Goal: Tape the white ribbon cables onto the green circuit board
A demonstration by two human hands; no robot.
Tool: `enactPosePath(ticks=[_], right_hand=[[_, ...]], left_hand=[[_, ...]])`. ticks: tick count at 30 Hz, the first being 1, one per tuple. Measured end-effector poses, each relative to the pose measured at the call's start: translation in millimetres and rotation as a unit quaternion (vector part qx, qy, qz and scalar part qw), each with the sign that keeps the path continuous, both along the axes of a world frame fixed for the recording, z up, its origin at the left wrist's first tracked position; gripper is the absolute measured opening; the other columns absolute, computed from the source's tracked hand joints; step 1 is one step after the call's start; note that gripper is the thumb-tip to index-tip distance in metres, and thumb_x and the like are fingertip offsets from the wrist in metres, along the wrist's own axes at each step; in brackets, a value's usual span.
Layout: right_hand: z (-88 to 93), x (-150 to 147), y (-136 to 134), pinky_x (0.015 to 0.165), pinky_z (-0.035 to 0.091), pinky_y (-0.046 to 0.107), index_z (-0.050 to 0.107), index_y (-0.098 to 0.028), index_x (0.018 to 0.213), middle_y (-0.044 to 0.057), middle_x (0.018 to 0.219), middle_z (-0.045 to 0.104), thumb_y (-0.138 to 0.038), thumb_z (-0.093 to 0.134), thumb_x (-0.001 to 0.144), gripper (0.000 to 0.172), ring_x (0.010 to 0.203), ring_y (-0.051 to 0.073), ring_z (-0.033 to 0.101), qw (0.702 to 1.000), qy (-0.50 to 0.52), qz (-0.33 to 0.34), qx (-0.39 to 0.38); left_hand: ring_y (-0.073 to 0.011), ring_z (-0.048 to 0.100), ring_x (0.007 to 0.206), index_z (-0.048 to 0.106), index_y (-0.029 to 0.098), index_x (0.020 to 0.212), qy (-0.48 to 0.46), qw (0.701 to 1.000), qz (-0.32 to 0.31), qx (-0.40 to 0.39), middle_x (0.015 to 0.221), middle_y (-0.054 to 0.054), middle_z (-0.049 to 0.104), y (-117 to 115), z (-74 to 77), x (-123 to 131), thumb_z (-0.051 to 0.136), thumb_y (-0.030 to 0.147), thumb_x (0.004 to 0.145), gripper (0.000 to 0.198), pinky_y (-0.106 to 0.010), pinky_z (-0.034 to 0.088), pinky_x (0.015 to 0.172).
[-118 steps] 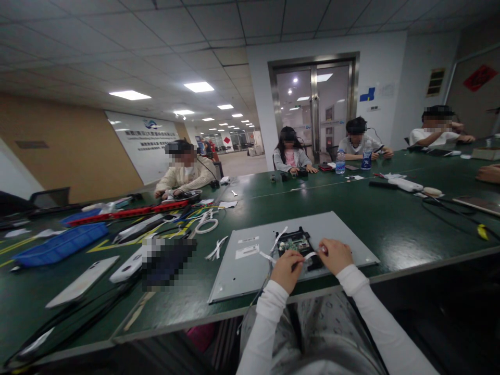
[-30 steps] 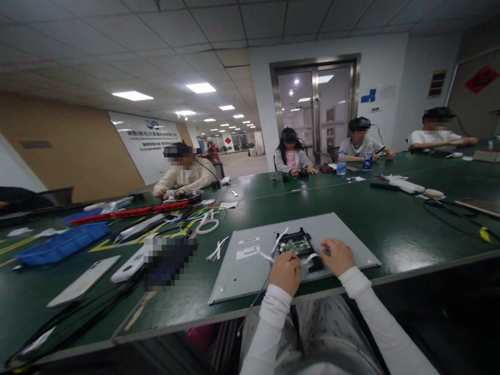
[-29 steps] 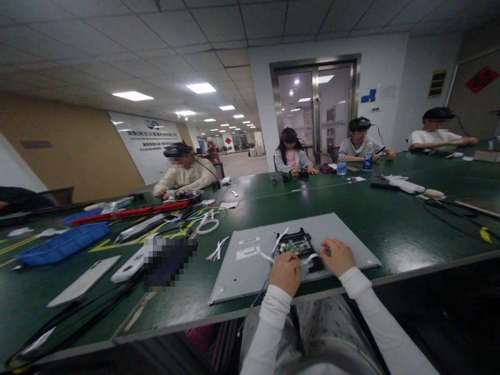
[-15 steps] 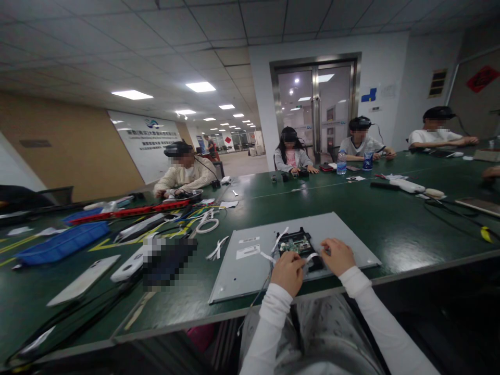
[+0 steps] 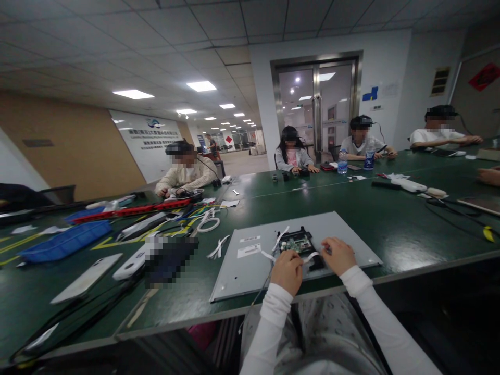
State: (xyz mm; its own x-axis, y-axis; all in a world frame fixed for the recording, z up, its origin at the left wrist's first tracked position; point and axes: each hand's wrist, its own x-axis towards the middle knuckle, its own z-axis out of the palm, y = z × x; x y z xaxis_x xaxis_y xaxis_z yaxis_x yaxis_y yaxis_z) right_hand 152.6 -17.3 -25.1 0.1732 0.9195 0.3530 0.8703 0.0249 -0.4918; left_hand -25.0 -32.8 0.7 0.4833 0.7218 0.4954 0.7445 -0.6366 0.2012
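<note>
A flat grey metal panel [image 5: 250,276] lies on the table in front of me, with a black bracket [image 5: 307,232] holding a green circuit board [image 5: 299,245] on it. My left hand [image 5: 286,272] is at the near left corner of the bracket, fingers closed at the end of a short white ribbon cable [image 5: 311,257]. Just right of the bracket, my right hand [image 5: 339,255] has its thumb and fingers curled together; anything between them is hidden. Another white strip [image 5: 280,237] lies across the bracket's left side.
Loose white strips [image 5: 219,247] lie left of the panel. Farther left are a white phone [image 5: 86,278], a white device [image 5: 130,264], a blue tray [image 5: 66,242] and tangled cables. Several people sit around the green table [image 5: 269,195]. Bottles [image 5: 342,162] stand at the far side.
The view has shifted very slightly. Both my hands stay almost in place at the bracket, and the ribbon cable looks unchanged.
</note>
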Motion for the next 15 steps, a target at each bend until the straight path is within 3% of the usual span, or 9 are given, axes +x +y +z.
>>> enactPosePath(ticks=[15], right_hand=[[-1.4,0.3,0.0,0.068,0.027,0.024,0.058,-0.022,0.084,0.001,0.082,0.058,-0.023,0.049,0.071,0.016,0.083,0.013,0.049,1.000,0.004,0.003,0.004]], left_hand=[[-0.0163,0.049,0.084,0.060,0.016,0.076,-0.008,1.000,0.022,-0.002,0.084,-0.005,0.054,-0.5,-0.1,-1.0,0.043,0.004,0.068,0.022,-0.033,0.040,0.077]])
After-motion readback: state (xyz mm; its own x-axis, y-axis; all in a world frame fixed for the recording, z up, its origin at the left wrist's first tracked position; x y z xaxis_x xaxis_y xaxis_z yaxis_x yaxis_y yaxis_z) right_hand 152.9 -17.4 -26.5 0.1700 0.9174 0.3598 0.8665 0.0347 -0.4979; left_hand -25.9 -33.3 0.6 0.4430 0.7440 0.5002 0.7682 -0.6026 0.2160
